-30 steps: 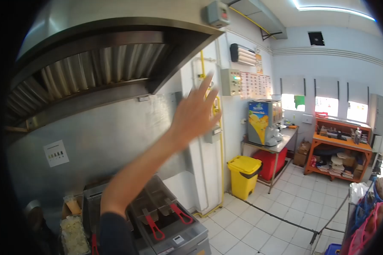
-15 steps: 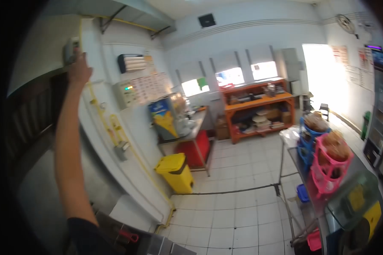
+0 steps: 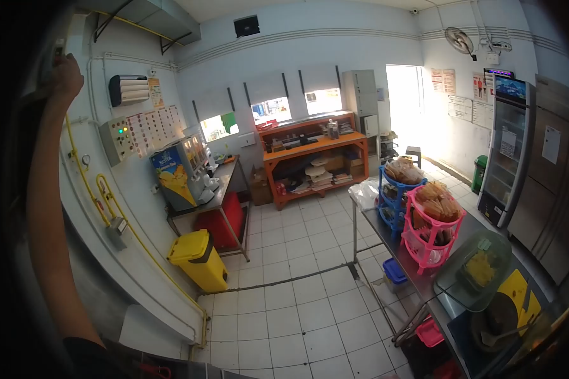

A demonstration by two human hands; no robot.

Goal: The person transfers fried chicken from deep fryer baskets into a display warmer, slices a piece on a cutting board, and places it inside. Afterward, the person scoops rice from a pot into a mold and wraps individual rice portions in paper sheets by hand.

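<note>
My left arm stretches up along the left edge of the view. My left hand (image 3: 67, 77) is raised high, fingers curled at a small wall-mounted switch box (image 3: 59, 45). The fingertips lie against or just below the box, and the dark image edge makes the contact hard to see. What they press or grip cannot be made out. My right hand is out of view. Below the hand, a yellow pipe (image 3: 74, 148) with valves runs down the wall.
A yellow bin (image 3: 199, 256) stands by the drink dispenser (image 3: 177, 174). An orange shelf unit (image 3: 316, 151) is at the back. On the right, a metal table (image 3: 385, 221) bears a pink basket rack (image 3: 433, 227), a blue rack (image 3: 393, 199) and a clear green-tinted container (image 3: 477, 268). Beyond stands a glass-door fridge (image 3: 506, 151).
The view has swung to the right, so the room shifts left in the picture. My left hand stays up at the switch box, its fingers now more curled.
</note>
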